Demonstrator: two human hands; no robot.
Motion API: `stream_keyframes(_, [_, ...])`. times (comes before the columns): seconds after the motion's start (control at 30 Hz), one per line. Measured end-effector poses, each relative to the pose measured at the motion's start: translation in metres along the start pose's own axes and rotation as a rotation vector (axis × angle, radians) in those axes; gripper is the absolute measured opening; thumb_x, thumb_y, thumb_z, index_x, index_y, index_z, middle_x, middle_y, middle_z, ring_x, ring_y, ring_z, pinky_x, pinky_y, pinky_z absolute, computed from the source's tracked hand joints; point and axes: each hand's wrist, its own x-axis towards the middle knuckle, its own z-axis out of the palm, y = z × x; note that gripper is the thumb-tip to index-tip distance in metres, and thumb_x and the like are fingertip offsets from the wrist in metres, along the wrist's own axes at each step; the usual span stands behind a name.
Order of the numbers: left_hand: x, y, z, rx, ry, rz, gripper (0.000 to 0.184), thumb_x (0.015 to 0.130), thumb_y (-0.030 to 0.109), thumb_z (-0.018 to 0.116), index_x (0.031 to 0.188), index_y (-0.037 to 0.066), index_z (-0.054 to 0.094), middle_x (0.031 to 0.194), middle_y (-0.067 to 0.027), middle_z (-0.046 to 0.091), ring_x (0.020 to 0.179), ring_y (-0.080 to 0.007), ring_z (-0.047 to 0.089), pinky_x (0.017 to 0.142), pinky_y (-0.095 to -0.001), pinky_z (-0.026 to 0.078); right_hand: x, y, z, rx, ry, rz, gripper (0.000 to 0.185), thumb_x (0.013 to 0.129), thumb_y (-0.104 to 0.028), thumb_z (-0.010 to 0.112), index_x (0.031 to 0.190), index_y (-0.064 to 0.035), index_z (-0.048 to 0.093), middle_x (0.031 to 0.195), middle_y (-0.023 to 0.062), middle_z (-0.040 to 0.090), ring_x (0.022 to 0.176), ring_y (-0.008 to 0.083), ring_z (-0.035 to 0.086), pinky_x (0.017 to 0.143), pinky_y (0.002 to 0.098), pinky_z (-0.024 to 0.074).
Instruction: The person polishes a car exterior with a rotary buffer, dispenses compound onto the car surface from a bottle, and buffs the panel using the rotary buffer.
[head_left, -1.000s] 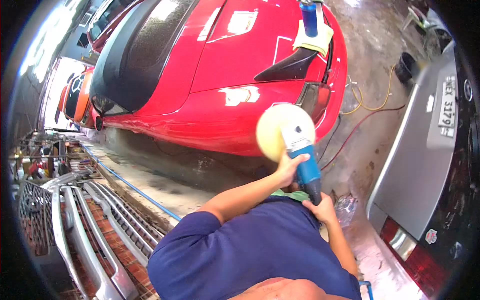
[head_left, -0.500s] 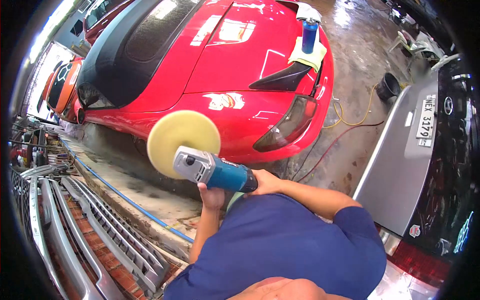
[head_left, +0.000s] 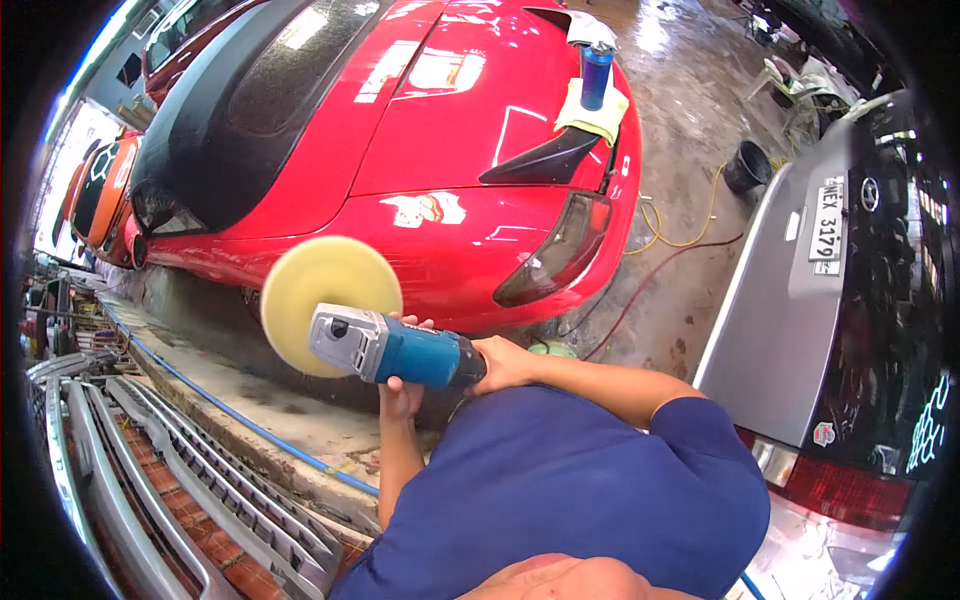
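A blue power polisher (head_left: pixel 425 357) with a grey metal head and a round yellow pad (head_left: pixel 325 300) is in both my hands. From below, my left hand (head_left: pixel 403 392) wraps round its body near the head, with fingertips showing on the far side. My right hand (head_left: pixel 502 363) grips the dark rear end. The pad is beside the rear side of the red car (head_left: pixel 430 240); whether they touch I cannot tell. On the car's back stands a blue bottle (head_left: pixel 596 78) on a yellow cloth (head_left: pixel 594 110), by the black spoiler (head_left: pixel 545 158).
A grey car (head_left: pixel 775 330) is close on the right. Yellow and red hoses (head_left: pixel 655 275) and a black bucket (head_left: pixel 747 168) are on the floor. Grey trim parts (head_left: pixel 220 480) lie at lower left, beside a blue pipe (head_left: pixel 235 405). An orange car (head_left: pixel 105 195) stands farther back.
The polisher has swung from the car's rear corner leftward along its side, its head now pointing left. Over the last half second it moved slightly further left, still in both hands.
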Motion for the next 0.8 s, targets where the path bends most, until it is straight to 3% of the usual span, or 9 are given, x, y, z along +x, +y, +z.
stream_keyframes(0.07, [-0.002,-0.011,0.007,-0.052,0.021,0.005,0.126,0.068,0.067,0.092,0.163,0.01,0.031,0.156,-0.0135,0.051,0.147,-0.038,0.049,0.121,-0.0566,0.043,-0.002,0.016,-0.002,-0.034,0.025,-0.036,0.063,0.067,-0.032,0.088,0.116,0.0027,0.07,0.106,0.0262,0.076,0.101,0.0402,0.075,0.091,0.0478,0.0578])
stream_keyframes(0.17, [-0.017,-0.027,0.019,-0.133,0.083,0.015,0.123,0.07,0.07,0.088,0.162,0.01,0.035,0.157,-0.0115,0.051,0.146,-0.0348,0.049,0.123,-0.0564,0.039,-0.004,0.035,-0.018,-0.154,-0.112,0.03,0.07,0.069,-0.035,0.087,0.125,0.0027,0.068,0.11,0.0251,0.077,0.103,0.0383,0.075,0.093,0.0471,0.0575])
stream_keyframes(0.23, [-0.027,-0.045,0.026,-0.182,0.173,0.034,0.121,0.071,0.074,0.085,0.162,0.01,0.037,0.157,-0.012,0.052,0.143,-0.0332,0.051,0.123,-0.0553,0.038,-0.006,0.046,-0.033,-0.156,-0.162,0.052,0.063,0.07,-0.036,0.084,0.115,0.0054,0.071,0.105,0.028,0.076,0.099,0.0407,0.076,0.09,0.0483,0.0583])
stream_keyframes(0.33, [-0.045,-0.085,0.044,-0.164,0.39,-0.043,0.096,0.083,0.066,0.082,0.153,0.009,0.048,0.149,-0.0131,0.059,0.139,-0.0335,0.054,0.123,-0.0534,0.037,-0.019,0.064,-0.053,-0.174,-0.247,0.081,0.057,0.071,-0.038,0.08,0.102,0.0086,0.074,0.099,0.0324,0.075,0.095,0.0434,0.076,0.087,0.0497,0.0588])
stream_keyframes(0.47, [-0.066,-0.142,0.073,-0.247,0.67,-0.096,0.08,0.09,0.059,0.08,0.146,0.009,0.053,0.144,-0.0144,0.061,0.136,-0.0351,0.055,0.122,-0.0537,0.037,-0.042,0.085,-0.08,-0.267,-0.417,0.09,0.057,0.072,-0.041,0.08,0.101,0.0077,0.075,0.099,0.0311,0.075,0.095,0.0417,0.076,0.087,0.049,0.0586])
stream_keyframes(0.67, [-0.08,-0.165,0.124,-0.214,0.769,0.02,0.089,0.084,0.065,0.082,0.146,0.008,0.052,0.141,-0.0106,0.062,0.133,-0.0322,0.057,0.122,-0.0533,0.038,-0.068,0.088,-0.114,-0.289,-0.53,0.036,0.063,0.074,-0.05,0.087,0.107,0.0026,0.075,0.105,0.027,0.077,0.103,0.0376,0.075,0.09,0.0474,0.0569])
stream_keyframes(0.8, [-0.084,-0.163,0.139,-0.097,0.653,0.118,0.1,0.079,0.067,0.086,0.152,0.01,0.048,0.149,-0.0097,0.057,0.137,-0.032,0.055,0.121,-0.054,0.039,-0.077,0.078,-0.131,-0.149,-0.612,-0.04,0.058,0.073,-0.043,0.09,0.108,0.0009,0.074,0.104,0.0228,0.078,0.101,0.0349,0.075,0.092,0.0452,0.0565])
